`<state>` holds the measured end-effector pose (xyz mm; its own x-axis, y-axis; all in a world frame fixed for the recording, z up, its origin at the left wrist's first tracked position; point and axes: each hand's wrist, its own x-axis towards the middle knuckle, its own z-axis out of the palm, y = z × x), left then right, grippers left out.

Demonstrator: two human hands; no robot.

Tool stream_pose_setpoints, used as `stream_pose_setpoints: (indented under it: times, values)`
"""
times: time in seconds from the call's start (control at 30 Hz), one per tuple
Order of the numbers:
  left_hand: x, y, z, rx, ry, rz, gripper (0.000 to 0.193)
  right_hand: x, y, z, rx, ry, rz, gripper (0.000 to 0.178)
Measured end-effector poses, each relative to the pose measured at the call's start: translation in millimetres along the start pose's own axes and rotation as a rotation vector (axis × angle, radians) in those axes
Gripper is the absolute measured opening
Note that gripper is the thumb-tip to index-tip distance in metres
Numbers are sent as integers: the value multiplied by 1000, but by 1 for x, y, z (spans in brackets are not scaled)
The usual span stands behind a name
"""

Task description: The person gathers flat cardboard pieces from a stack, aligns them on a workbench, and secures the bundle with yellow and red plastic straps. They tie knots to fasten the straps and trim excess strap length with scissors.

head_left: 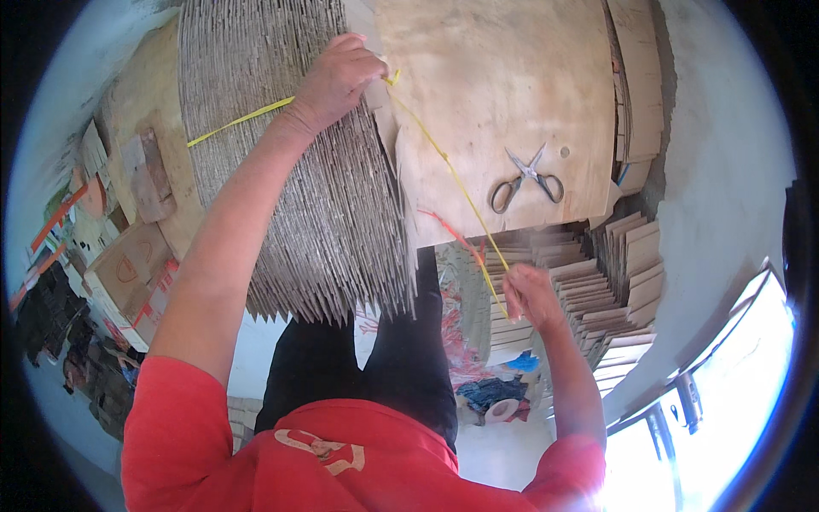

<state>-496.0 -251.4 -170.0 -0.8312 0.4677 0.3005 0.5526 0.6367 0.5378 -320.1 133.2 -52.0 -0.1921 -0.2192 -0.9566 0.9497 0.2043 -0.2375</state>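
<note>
A thick stack of grey-brown cardboard sheets (324, 222) lies on the table with its many edges facing up. A yellow strap (239, 121) crosses the stack and passes under my left forearm. My left hand (337, 77) is closed on the strap at the stack's right edge, where a short yellow end sticks out. From there the strap runs taut down to the right. Past the table's near edge, my right hand (531, 294) pinches its other end. Scissors (529, 177) with dark handles lie on the wooden tabletop (486, 77), blades spread, touched by neither hand.
A red strip (452, 230) hangs by the table's near edge. Below and to the right stand rows of cardboard pieces (631, 256). An opened cardboard box (132, 269) sits at the left, near a brown block (149, 175). A white roll (502, 411) lies on the floor.
</note>
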Motion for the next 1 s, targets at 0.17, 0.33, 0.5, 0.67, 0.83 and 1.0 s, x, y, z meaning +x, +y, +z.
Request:
stream_pose_setpoints:
  times: [0.17, 0.33, 0.5, 0.67, 0.83, 1.0]
  values:
    - [-6, -2, -4, 21, -45, -27, 7, -85, -21, -4, 313, 182, -170, 22]
    - [1, 1, 0, -52, -65, -49, 8, -104, -133, -6, 184, 287, -705, 23]
    - [-4, -1, -6, -69, -94, -80, 6, -73, -256, 75, -117, -205, -983, 19]
    - [0, 2, -7, -148, -89, -137, 7, -51, -321, 106, -408, -212, -969, 17]
    - [1, 9, -11, -290, 55, -119, 7, -21, -364, 117, -707, -95, -916, 16]
    - [2, 18, -8, -335, 141, -214, 8, 14, -406, 124, -1102, 177, -917, 17]
